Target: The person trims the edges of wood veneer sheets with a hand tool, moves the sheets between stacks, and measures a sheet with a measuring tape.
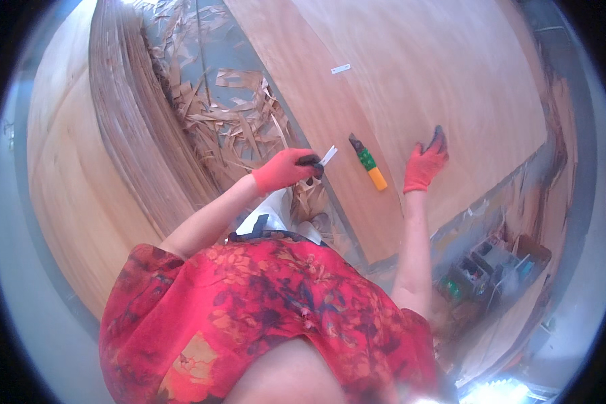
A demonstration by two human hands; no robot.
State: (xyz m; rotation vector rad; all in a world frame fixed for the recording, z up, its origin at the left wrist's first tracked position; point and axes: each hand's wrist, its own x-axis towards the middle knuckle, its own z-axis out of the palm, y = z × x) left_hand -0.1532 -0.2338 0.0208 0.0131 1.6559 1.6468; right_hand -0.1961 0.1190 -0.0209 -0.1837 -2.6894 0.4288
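1. Wood sheet (pixel 464 81): reached over by the right hand (pixel 427 160), fingers apart, seemingly empty.
2. Left hand (pixel 288 169): narrowed around a white strip (pixel 328 155).
3. Knife (pixel 370 165): laid on the sheet, between the hands.
4. White strip: pinched by the sheet's left edge; apparently being handled, a steady pinch being needed next.

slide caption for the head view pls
Gloved left grip holds a white piece; right grip over a wood sheet bearing a yellow-handled tool.

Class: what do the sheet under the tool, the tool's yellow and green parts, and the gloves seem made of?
Sheet: wood, probably plywood or veneer, smooth; streaky grain shows.
Yellow end: likely plastic, evenly coloured.
Green band: perhaps wrapped tape, looking patchy.
Gloves: probably matte fabric, snugly fitted; darker ends perhaps coated.
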